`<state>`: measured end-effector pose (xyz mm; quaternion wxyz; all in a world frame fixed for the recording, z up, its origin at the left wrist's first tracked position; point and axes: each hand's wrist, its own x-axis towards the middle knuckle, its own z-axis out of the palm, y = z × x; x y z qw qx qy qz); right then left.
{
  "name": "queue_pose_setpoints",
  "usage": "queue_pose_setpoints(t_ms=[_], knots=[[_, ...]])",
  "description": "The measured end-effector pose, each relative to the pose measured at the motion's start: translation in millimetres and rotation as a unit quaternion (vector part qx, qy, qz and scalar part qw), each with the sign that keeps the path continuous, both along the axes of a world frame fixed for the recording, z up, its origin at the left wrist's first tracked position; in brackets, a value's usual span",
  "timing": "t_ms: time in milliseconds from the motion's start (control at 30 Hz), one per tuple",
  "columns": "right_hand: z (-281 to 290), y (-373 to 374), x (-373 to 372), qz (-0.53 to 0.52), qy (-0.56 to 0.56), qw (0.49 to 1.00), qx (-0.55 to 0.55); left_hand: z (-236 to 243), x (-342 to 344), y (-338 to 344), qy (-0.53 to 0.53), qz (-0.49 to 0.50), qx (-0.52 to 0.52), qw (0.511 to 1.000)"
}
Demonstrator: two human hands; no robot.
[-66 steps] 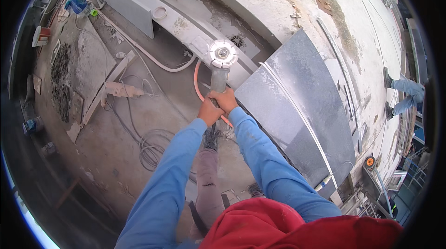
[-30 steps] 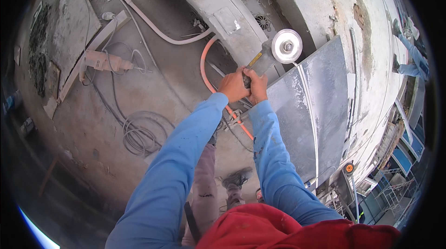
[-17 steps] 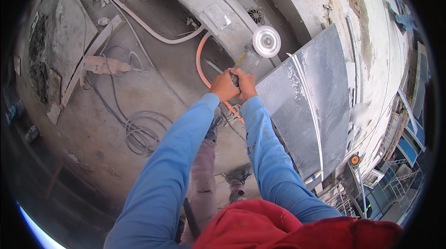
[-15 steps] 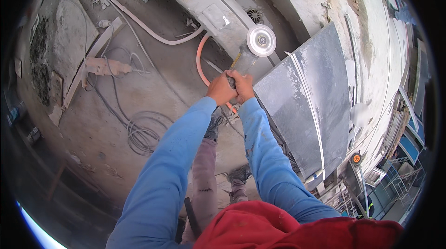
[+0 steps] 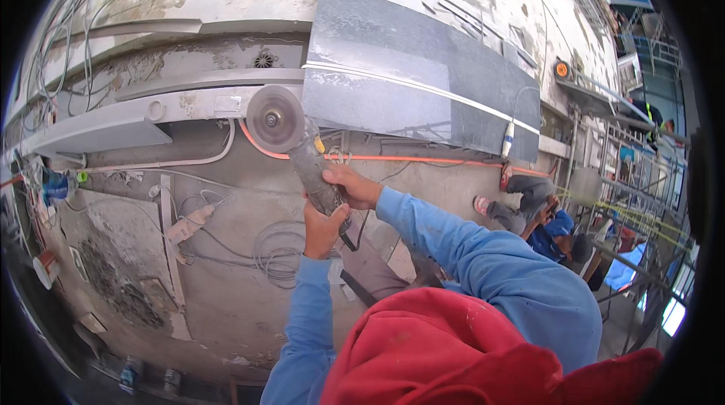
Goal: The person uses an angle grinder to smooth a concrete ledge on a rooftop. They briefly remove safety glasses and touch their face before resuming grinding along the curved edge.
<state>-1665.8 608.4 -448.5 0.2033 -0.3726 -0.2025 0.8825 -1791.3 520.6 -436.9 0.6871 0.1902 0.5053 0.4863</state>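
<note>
Clearly, both your hands are closed around the angle grinder [image 5: 311, 166], with no slack in either grip. Your left hand [image 5: 323, 228] wraps the rear of its body, thumb up along the side, while your right hand [image 5: 355, 184] grips a little farther forward, from the right. The grinder lies at a slant in front of you, its round disc [image 5: 274, 119] at the far end and facing up toward you. From this angle the disc covers part of the grey ledge [image 5: 195, 105] and the orange hose [image 5: 408, 158], though how high it hangs over them is hard to judge.

Just to the right of the disc is the dark grey slab [image 5: 491, 76], with a white strip [image 5: 423, 83] running along its length. A white-ended tool [image 5: 508, 139] lies across the slab's near edge. Left of your hands, a dusty pinkish drill [image 5: 192, 224] lies on the floor [image 5: 234, 314], near a loose coil of cable [image 5: 278, 260]. Well off to your right, a co-worker [image 5: 555, 227] in a blue top sits low beside the scaffolding [image 5: 642, 209].
</note>
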Motion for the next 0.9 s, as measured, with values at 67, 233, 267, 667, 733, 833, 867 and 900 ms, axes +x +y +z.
queue_pose_setpoints(t_ms=[67,233,267,667,733,833,867,900], knots=[[57,1,28,-0.027,0.081,0.995,-0.048,57,23,-6,-0.06,-0.038,-0.017,0.997],[155,0,97,-0.121,0.053,0.991,0.039,148,88,-1,-0.096,-0.111,0.03,0.989],[164,-10,111,-0.145,0.045,0.987,0.06,162,102,-2,-0.093,-0.126,0.038,0.987],[263,-138,391,-0.113,-0.005,0.958,0.264,276,368,-103,-0.032,-0.205,0.141,0.968],[276,-177,438,-0.118,-0.022,0.951,0.284,297,397,-110,-0.025,-0.214,0.172,0.961],[264,-235,492,-0.113,-0.099,0.941,0.303,338,431,-93,-0.032,-0.221,0.222,0.949],[261,-253,504,-0.103,-0.112,0.944,0.292,353,437,-85,-0.029,-0.224,0.241,0.944],[258,-264,513,-0.092,-0.126,0.947,0.282,366,443,-77,-0.026,-0.226,0.261,0.938]])
